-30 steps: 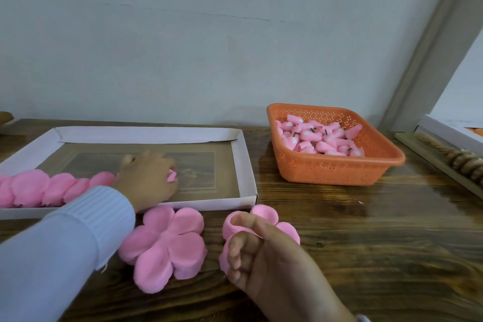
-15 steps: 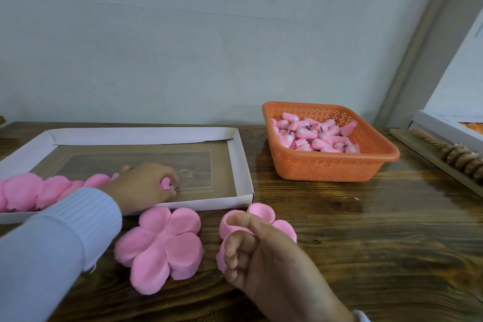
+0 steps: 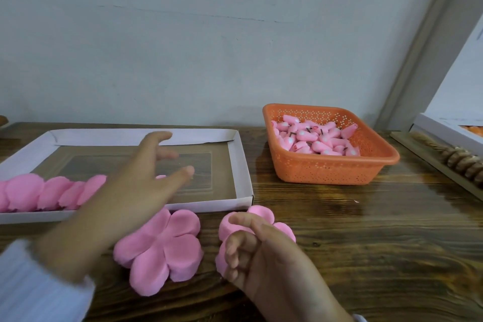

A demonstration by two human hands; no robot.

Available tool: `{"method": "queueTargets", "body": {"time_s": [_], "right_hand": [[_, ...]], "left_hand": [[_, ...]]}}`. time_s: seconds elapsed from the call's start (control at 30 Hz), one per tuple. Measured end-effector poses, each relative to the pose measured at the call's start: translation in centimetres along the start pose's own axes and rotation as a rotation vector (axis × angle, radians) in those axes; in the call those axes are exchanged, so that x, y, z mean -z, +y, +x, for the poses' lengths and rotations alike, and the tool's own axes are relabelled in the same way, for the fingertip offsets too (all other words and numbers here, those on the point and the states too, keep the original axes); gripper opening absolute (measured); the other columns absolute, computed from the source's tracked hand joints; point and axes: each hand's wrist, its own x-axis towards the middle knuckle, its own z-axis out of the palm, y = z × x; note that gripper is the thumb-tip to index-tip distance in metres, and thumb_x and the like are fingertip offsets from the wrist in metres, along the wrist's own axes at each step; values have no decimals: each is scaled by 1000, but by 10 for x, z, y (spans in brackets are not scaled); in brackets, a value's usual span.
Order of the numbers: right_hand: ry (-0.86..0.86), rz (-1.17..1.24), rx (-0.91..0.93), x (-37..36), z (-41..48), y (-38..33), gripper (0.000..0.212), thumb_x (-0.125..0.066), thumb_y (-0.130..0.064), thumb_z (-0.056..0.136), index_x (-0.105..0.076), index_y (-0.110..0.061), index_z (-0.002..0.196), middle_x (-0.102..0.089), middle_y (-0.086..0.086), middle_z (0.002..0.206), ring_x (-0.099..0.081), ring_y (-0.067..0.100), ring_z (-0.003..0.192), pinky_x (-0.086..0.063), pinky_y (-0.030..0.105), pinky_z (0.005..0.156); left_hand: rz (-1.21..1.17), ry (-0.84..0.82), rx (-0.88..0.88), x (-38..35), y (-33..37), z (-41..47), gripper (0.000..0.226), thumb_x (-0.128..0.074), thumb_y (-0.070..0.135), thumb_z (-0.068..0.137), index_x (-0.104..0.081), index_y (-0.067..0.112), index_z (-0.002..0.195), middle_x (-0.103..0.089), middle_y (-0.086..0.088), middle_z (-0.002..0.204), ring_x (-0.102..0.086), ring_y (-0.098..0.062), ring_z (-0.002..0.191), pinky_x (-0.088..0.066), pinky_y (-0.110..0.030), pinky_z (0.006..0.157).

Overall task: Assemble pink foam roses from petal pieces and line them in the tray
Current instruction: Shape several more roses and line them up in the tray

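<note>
- Left hand (image 3: pixel 138 188): fingers spread, holding nothing, blurred, over tray (image 3: pixel 241 165); tray floor shows to its right.
- Right hand (image 3: pixel 264 256) grips petal piece (image 3: pixel 261 214) just outside the tray's near-right corner.
- Roses (image 3: pixel 39 193) lined along the tray's near wall, cut off at left.

Left hand (image 3: pixel 146 180) was up off the counter, over its left half, palm down, fingers straight and fanned wide, thumb out toward the right edge, holding nothing, and blurred. Its forearm ran in from the near left corner, with a white ribbed sleeve (image 3: pixel 34 287) reaching the wrist. Right hand (image 3: pixel 264 253) sat low by the near edge, about the middle, fingers curled in toward the palm, thumb laid across the top of a pink petal piece (image 3: pixel 261 213) it gripped. The two hands were apart, the left one nearer the far edge.
</note>
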Motion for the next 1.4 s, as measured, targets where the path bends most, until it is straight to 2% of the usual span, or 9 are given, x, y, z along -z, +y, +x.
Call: {"method": "queueTargets", "body": {"time_s": [0.1, 0.2, 0.27, 0.5, 0.67, 0.87, 1.1, 1.3, 1.4], "right_hand": [[112, 24, 179, -8, -4, -5, 27, -66, 1, 66, -61, -3, 93, -58, 16, 60, -49, 19, 45, -41, 24, 46], [200, -63, 411, -18, -8, -16, 20, -48, 12, 86, -59, -3, 92, -58, 15, 62, -50, 17, 48, -44, 22, 47], [204, -190, 496, -21, -9, -32, 25, -48, 11, 88, -62, -8, 91, -61, 10, 68, -53, 14, 55, -45, 22, 54], [496, -1023, 664, 18, 58, -147, 19, -57, -7, 90, -62, -24, 82, -66, -3, 78, -61, 12, 71, -47, 22, 60], [786, -1767, 285, 97, 112, -220, 18, -51, -8, 89, -67, -2, 96, -67, 18, 105, -59, 32, 100, -46, 35, 86], [606, -2247, -332, 116, 112, -226, 32, -58, -23, 94, -65, -8, 121, -61, 10, 127, -55, 24, 117, -42, 37, 104], [527, -2416, -473, 107, 121, -217, 53, -47, -38, 98, -37, -16, 146, -44, 10, 146, -43, 29, 133, -37, 40, 110], [459, -2439, -355, 111, 129, -214, 50, -42, -47, 98, -47, -14, 136, -58, 10, 128, -53, 26, 119, -33, 42, 111], [451, -2346, -248, 114, 132, -211, 46, -47, -47, 96, -62, -9, 116, -64, 8, 104, -58, 21, 97, -43, 31, 93]], "left_hand": [[-259, 46, 15, -14, 9, -44, 44, -68, 55, 60, -52, 60, 100, -67, 24, 100, -62, 2, 98, -44, -35, 88], [-377, 83, 39, -53, 5, -70, 28, -73, 24, 78, -61, 44, 93, -70, 16, 90, -64, 4, 81, -45, -26, 80], [-257, 90, -13, -79, 1, -76, 34, -70, 4, 78, -62, 36, 88, -68, 17, 84, -63, 0, 75, -46, -16, 72], [271, -18, -443, -101, -6, -76, 17, -50, 28, 68, -66, 25, 72, -60, 12, 70, -57, -12, 56, -41, -24, 57], [271, -70, -459, -102, -16, -72, 15, -54, 28, 68, -68, 28, 74, -61, 12, 75, -58, -9, 60, -33, -13, 62], [351, -2, -502, -105, -20, -70, 17, -47, 34, 65, -64, 31, 66, -58, 14, 70, -43, -5, 69, -22, -15, 59], [394, 21, -531, -106, -25, -69, 19, -47, 35, 64, -65, 31, 67, -57, 13, 69, -39, -6, 71, -14, -17, 61], [368, 32, -524, -109, -26, -69, 21, -47, 36, 65, -67, 32, 70, -62, 16, 75, -44, -2, 75, -21, -13, 62], [358, 43, -527, -109, -28, -69, 21, -48, 38, 64, -67, 32, 70, -63, 16, 76, -45, -1, 76, -28, -19, 64]]}}
